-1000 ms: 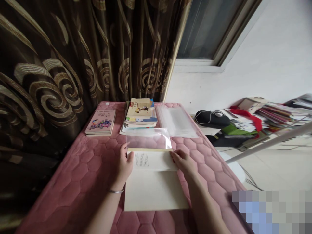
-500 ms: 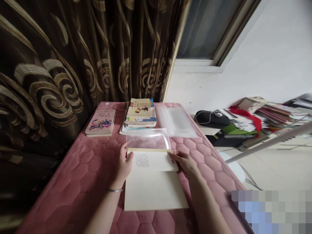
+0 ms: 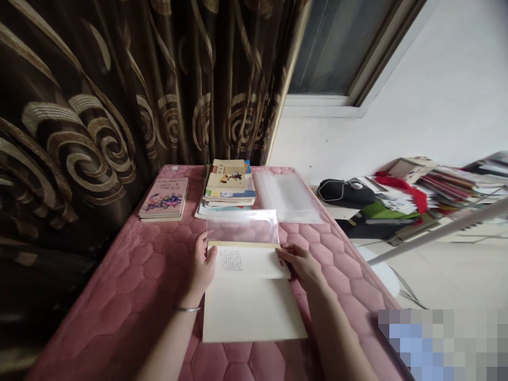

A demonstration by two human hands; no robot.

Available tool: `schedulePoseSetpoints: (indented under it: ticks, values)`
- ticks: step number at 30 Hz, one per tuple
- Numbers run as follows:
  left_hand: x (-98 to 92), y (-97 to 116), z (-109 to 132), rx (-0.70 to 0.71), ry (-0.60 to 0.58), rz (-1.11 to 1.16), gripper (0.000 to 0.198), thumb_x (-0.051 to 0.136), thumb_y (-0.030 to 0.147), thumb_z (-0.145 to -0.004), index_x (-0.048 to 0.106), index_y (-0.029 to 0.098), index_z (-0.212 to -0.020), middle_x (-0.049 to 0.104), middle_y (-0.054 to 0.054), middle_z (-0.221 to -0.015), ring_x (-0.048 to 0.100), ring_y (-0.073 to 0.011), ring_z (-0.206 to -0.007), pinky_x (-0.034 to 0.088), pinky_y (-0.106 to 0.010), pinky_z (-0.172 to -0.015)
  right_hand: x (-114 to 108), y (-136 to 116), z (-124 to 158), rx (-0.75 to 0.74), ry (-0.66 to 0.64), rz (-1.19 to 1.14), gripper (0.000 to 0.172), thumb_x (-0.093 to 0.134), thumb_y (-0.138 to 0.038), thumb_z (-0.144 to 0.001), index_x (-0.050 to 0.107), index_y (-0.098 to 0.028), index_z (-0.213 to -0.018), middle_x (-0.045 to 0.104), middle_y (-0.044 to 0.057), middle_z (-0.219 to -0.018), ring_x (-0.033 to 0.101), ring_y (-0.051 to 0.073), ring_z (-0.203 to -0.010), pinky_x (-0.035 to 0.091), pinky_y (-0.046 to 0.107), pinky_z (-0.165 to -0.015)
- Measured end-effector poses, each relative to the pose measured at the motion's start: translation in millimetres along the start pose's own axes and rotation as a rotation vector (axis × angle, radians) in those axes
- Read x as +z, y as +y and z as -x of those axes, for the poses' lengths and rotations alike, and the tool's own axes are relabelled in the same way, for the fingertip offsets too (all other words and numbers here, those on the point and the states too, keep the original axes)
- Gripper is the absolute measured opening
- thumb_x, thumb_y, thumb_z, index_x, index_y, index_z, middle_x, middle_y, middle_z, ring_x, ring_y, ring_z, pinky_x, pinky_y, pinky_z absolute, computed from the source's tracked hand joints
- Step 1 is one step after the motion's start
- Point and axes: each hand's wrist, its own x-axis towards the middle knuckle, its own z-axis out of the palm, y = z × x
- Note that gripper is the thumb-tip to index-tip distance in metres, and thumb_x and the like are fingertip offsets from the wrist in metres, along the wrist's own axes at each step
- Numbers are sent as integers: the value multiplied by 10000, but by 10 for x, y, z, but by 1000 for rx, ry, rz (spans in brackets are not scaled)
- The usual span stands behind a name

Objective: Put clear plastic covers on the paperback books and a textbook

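An open book [image 3: 254, 309] lies in front of me on the pink quilted surface. Its blank cream page is nearest me, and a narrower white flap with printed text [image 3: 246, 262] spreads beyond it. From the far edge of the book a clear plastic book cover [image 3: 242, 227] sticks out. My left hand [image 3: 205, 262] grips the left edge, thumb on top and fingers underneath or behind. On the opposite edge, my right hand [image 3: 299, 263] pinches the book and the plastic near the far right corner. The fingertips under the book are hidden.
Farther off are a pink-covered book pile [image 3: 164, 198], a taller stack of books [image 3: 229, 182] and a pile of clear plastic covers [image 3: 288, 196]. A patterned curtain [image 3: 178, 79] hangs at the left. Papers, a black case [image 3: 345, 193] and a slanted pole [image 3: 440, 230] are on the right.
The far right corner of the plastic cover has straightened and stands out flatter. My right fingers have shifted slightly at the book's corner; the left hand stays put.
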Motion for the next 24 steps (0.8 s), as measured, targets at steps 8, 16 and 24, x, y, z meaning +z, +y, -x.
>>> schedulePoseSetpoints:
  ticks: [8, 16, 24]
  values:
    - [8, -3, 5, 0, 21, 6, 408, 541, 306, -868, 451, 192, -1249, 576, -132, -1231, 581, -216, -1063, 450, -328, -846, -54, 14, -21, 43, -90, 25, 364, 833, -391, -513, 576, -175, -652, 561, -39, -504, 484, 101, -431, 329, 211, -367]
    - [14, 7, 11, -34, 23, 0, 401, 536, 298, -868, 439, 190, -1242, 593, -129, -1207, 606, -194, -978, 457, -307, -793, -79, 27, -43, 37, -122, 24, 401, 848, -393, -475, 572, -181, -674, 575, -36, -547, 509, 114, -455, 359, 226, -383]
    - [13, 37, 3, -44, 15, 29, 418, 565, 309, -845, 445, 194, -1228, 582, -125, -1215, 586, -215, -1072, 456, -321, -842, -40, -7, -8, 17, -116, 21, 381, 824, -328, -448, 586, -195, -715, 570, -43, -569, 521, 125, -483, 404, 244, -417]
